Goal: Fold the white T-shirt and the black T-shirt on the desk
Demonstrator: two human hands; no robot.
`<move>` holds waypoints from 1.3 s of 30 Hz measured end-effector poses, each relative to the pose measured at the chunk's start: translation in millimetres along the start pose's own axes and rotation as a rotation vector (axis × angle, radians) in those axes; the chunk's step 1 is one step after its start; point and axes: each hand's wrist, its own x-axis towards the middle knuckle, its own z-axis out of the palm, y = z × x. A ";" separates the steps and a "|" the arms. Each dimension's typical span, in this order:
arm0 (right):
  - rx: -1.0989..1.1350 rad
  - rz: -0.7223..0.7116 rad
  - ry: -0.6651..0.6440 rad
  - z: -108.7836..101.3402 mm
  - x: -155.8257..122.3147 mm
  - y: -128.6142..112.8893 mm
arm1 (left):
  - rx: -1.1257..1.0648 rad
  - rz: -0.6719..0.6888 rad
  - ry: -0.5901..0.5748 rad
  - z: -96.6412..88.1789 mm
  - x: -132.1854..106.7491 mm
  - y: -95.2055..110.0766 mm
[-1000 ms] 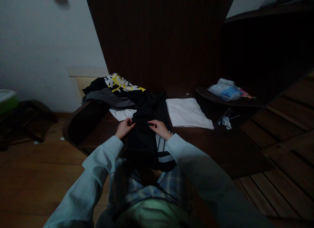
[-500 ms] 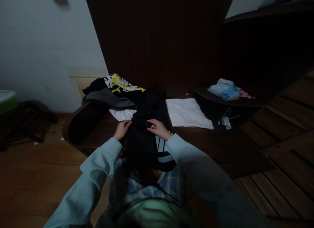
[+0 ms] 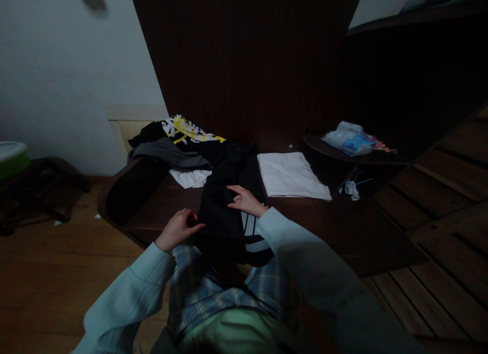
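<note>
A black garment [image 3: 219,212] with white stripes on its right side lies across the front of a dark wooden bench, its near end hanging over the edge by my knees. My right hand [image 3: 247,200] rests on top of it with fingers stretched out and apart. At the garment's left edge is my left hand [image 3: 178,229]; its fingers are curled, the thumb points out over the black cloth, and a gap shows between them. I see nothing held in either hand. To the right lies a folded white cloth [image 3: 292,175].
Behind on the left is a heap of clothes with a black and yellow printed garment [image 3: 186,130], a grey one [image 3: 163,153] and a crumpled white cloth [image 3: 190,178]. A plastic package [image 3: 351,140] sits on a rounded shelf. The bench's curved armrest [image 3: 114,191] rises at left.
My left hand has moved toward me and slightly left, down along the garment's left edge, and its thumb and fingers have come apart. My right hand has barely moved.
</note>
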 end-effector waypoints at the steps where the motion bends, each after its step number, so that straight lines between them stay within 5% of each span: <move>1: 0.004 0.010 -0.005 0.1 -0.1 -0.7 | -0.014 -0.001 -0.018 0.3 -1.0 -0.8; 9: -0.006 0.014 -0.002 0.4 -0.1 -0.8 | -0.117 -0.025 -0.073 -0.9 -5.8 -3.8; 14: -0.017 0.005 0.006 0.0 -1.1 -2.1 | -0.081 -0.003 -0.006 -4.0 -10.1 -6.5; 17: -0.010 0.010 0.005 0.0 -1.4 -2.9 | -0.081 0.071 0.054 -3.4 -13.9 -7.6; 22: 0.003 0.007 -0.006 0.3 -1.3 -3.2 | -0.154 0.232 -0.041 0.7 -15.5 -9.4; 39: -0.038 -0.003 -0.008 0.2 -0.2 -3.6 | -0.109 0.252 -0.015 -2.8 -16.0 -17.1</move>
